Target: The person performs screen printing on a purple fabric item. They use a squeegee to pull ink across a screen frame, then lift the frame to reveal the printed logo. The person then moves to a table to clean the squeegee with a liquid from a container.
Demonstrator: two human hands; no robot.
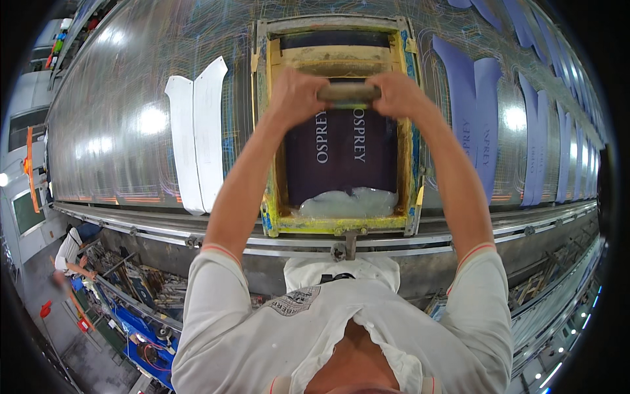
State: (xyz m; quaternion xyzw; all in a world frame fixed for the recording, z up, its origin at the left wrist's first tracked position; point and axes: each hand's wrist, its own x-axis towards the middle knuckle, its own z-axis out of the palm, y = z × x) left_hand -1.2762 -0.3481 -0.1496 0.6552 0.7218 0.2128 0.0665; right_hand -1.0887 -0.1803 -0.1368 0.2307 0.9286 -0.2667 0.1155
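A screen-printing frame [308, 227], its wooden edges crusted with yellow and blue ink, lies on the long table in front of me. Across the far part of its dark purple mesh [341, 174] stands a squeegee [348, 94], slightly blurred. My left hand [296, 97] is closed round its left end, and my right hand [398, 93] grips the right end. Between my forearms, two lines of pale lettering show on the mesh. A pool of whitish, translucent paste [351, 203] lies along the near edge inside the frame.
White cut fabric pieces [197, 134] lie left of the frame. Printed blue-violet pieces [474, 111] run in a row to the right. A metal rail [216, 246] follows the table's near edge. Another person [71, 256] is at the lower left, near a blue workbench [141, 341].
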